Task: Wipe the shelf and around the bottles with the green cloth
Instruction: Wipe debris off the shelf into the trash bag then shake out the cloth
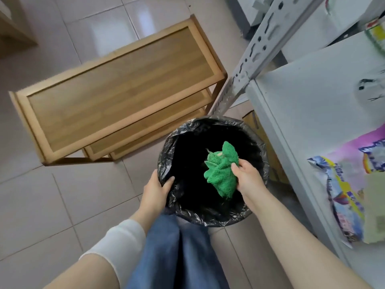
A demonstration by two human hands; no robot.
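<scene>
Over bin (208, 122), green cloth (221, 172) (right hand (248, 180))

The bunched green terry cloth (221, 170) at frame centre looks fluffy and matt. Below it, the crinkled black plastic bin liner (210, 217) shines in patches. At upper left, the light wooden rack (116, 84) shows smooth, satin grain. The pale floor tiles (41, 201) are glossy. The perforated grey metal upright (260, 44), upper right, looks dull.
</scene>
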